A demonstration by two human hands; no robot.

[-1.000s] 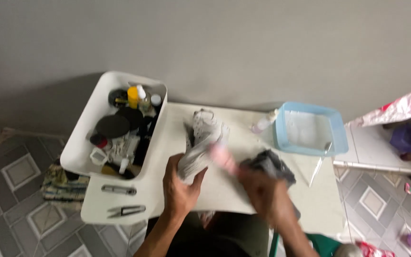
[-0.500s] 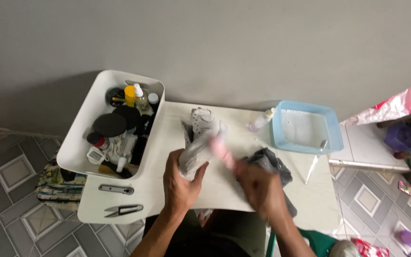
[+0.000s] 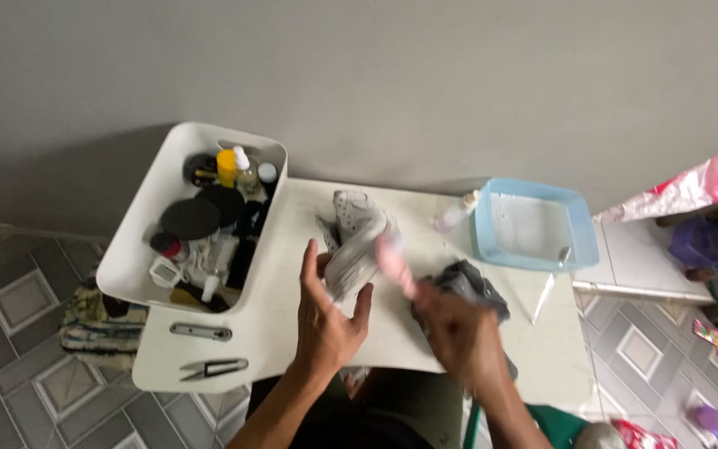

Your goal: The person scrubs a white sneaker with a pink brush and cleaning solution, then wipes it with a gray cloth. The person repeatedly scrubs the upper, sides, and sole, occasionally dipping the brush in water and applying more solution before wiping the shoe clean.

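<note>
My left hand (image 3: 327,316) grips a grey-and-white shoe (image 3: 354,237) held over the white table (image 3: 301,249). My right hand (image 3: 457,333) is blurred by motion and holds a pink brush-like tool (image 3: 394,262) against the shoe's side. A dark grey cloth (image 3: 467,287) lies on the table just behind my right hand.
A white bin (image 3: 138,241) packed with bottles, lids and brushes sits at the left. A light blue tray (image 3: 533,229) stands at the right with a small clear bottle (image 3: 456,213) beside it. Small snips (image 3: 213,367) and a metal tool (image 3: 201,332) lie at the front left. Tiled floor surrounds the table.
My right hand has moved the pink tool along the shoe, shifting slightly left and down. My left hand keeps the shoe in nearly the same place.
</note>
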